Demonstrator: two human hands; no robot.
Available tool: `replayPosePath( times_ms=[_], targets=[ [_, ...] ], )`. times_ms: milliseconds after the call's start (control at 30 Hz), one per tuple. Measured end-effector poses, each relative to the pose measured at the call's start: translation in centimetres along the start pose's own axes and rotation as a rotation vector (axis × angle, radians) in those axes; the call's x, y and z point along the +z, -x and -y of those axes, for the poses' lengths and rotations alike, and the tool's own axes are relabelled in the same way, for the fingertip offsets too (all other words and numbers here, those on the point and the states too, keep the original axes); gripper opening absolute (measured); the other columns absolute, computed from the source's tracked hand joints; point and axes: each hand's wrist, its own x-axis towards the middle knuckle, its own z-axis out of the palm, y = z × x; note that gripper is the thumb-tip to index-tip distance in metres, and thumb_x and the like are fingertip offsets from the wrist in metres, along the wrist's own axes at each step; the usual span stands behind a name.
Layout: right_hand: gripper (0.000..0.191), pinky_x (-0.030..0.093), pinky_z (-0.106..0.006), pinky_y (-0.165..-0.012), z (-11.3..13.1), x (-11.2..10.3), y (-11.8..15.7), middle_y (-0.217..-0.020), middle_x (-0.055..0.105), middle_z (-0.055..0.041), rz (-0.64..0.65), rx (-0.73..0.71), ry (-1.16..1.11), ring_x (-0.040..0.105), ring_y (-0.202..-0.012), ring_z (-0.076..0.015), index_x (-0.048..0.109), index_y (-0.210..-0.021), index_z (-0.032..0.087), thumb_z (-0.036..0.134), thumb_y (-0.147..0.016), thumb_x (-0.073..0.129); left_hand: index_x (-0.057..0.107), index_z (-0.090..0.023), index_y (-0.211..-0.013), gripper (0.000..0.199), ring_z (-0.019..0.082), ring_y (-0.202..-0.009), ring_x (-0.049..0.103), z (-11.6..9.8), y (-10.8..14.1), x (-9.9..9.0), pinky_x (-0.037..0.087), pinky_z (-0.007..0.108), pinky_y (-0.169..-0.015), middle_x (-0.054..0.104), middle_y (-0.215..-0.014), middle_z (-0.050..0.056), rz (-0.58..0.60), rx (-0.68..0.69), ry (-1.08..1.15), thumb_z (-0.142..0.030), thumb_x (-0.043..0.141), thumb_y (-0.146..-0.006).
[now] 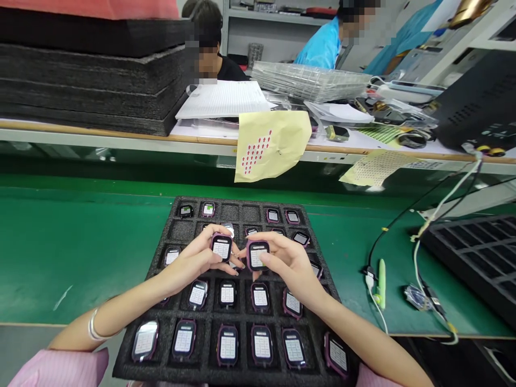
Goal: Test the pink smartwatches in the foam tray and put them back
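Observation:
Above the middle of a black foam tray (244,318), my left hand (201,254) grips a purple-framed watch (221,246) with its lit screen facing up. Close beside it, my right hand (288,263) holds a second purple-framed watch (257,247), thumb on its lit screen. The two watches are apart. Several more watches, such as a purple one (228,345) in the front row, lie face up in the tray's compartments. Some compartments in the back rows hold nothing. My hands hide part of the tray's middle rows.
Cables (373,285) and a green stick (381,284) lie on the green table (72,242) at right, beside another black tray (479,258). A shelf (193,144) behind carries stacked foam (92,80), papers and plastic trays (310,80). Two people are beyond it.

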Motion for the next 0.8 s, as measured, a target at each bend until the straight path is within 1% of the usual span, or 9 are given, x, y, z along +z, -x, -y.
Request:
replayPosePath(
  times_ms=[67,133,233,300,367,433,600,733,800],
  targets=[
    [0.019,0.057,-0.025,-0.053,-0.2,0.0,-0.1,-0.086,0.070,-0.0051,-0.047,0.009,0.025,0.066,-0.070,-0.0166,0.065,-0.103,0.021,0.026,-0.084,0.066,0.047,-0.021,-0.109,0.029,0.022,-0.090,0.066,0.1,0.1,0.1,0.054,0.039,-0.081,0.063,-0.100,0.006,0.032,0.011,-0.019,-0.008,0.050,-0.083],
    [0.018,0.057,-0.025,-0.052,-0.2,0.0,-0.1,-0.082,0.070,-0.0048,-0.071,0.015,0.039,0.066,-0.069,-0.0171,0.066,-0.102,0.021,0.027,-0.085,0.066,0.046,-0.022,-0.109,0.023,0.022,-0.091,0.066,0.2,0.3,0.3,0.055,0.038,-0.079,0.062,-0.100,0.006,0.057,0.025,-0.044,-0.014,0.051,-0.088],
    [0.020,0.058,-0.026,-0.054,-0.1,-0.3,0.0,-0.085,0.071,-0.0054,-0.046,-0.004,0.019,0.067,-0.074,-0.0189,0.068,-0.104,0.022,0.030,-0.087,0.063,0.046,-0.022,-0.105,0.014,0.019,-0.083,0.066,0.0,0.3,0.7,0.056,0.034,-0.071,0.062,-0.093,0.005,0.061,0.049,-0.095,-0.024,0.051,-0.092],
    [0.021,0.059,-0.027,-0.055,0.1,-0.4,0.1,-0.087,0.071,-0.0057,-0.016,-0.019,0.004,0.068,-0.077,-0.0202,0.068,-0.105,0.023,0.032,-0.089,0.060,0.046,-0.021,-0.101,0.012,0.017,-0.076,0.065,-0.1,0.2,0.8,0.056,0.031,-0.064,0.061,-0.086,0.004,0.052,0.064,-0.118,-0.028,0.052,-0.092],
    [0.021,0.060,-0.029,-0.059,0.3,-0.4,0.2,-0.088,0.072,-0.0057,-0.007,-0.027,0.008,0.069,-0.081,-0.0215,0.069,-0.106,0.023,0.031,-0.089,0.059,0.047,-0.021,-0.099,0.012,0.017,-0.072,0.064,-0.1,0.1,0.9,0.055,0.029,-0.060,0.059,-0.083,0.003,0.043,0.072,-0.123,-0.029,0.053,-0.092],
    [0.022,0.061,-0.030,-0.061,0.5,-0.4,0.4,-0.089,0.072,-0.0054,-0.023,-0.029,0.025,0.069,-0.081,-0.0215,0.068,-0.108,0.024,0.028,-0.088,0.060,0.047,-0.021,-0.101,0.013,0.018,-0.074,0.064,0.0,0.2,0.8,0.055,0.030,-0.061,0.059,-0.086,0.003,0.050,0.074,-0.105,-0.027,0.054,-0.091],
    [0.023,0.061,-0.028,-0.061,0.7,-0.3,0.7,-0.090,0.073,-0.0050,-0.049,-0.026,0.036,0.069,-0.075,-0.0182,0.067,-0.108,0.024,0.023,-0.086,0.064,0.047,-0.022,-0.111,0.026,0.022,-0.088,0.063,0.2,0.5,0.6,0.054,0.038,-0.073,0.060,-0.098,0.007,0.109,0.074,-0.047,-0.018,0.055,-0.086],
    [0.022,0.060,-0.029,-0.059,0.4,-0.2,0.6,-0.089,0.072,-0.0062,-0.080,-0.015,0.049,0.069,-0.077,-0.0194,0.066,-0.106,0.022,0.024,-0.084,0.066,0.048,-0.023,-0.110,0.028,0.021,-0.086,0.062,0.1,0.5,0.7,0.054,0.038,-0.074,0.059,-0.097,0.006,0.097,0.074,-0.039,-0.015,0.055,-0.084],
    [0.020,0.060,-0.030,-0.057,0.9,0.2,0.9,-0.089,0.072,-0.0073,-0.098,-0.010,0.054,0.069,-0.079,-0.0212,0.066,-0.105,0.022,0.026,-0.085,0.065,0.049,-0.023,-0.110,0.026,0.020,-0.083,0.062,-0.1,0.6,0.9,0.054,0.037,-0.074,0.060,-0.094,0.005,0.093,0.068,-0.031,-0.016,0.056,-0.086]
  ],
)
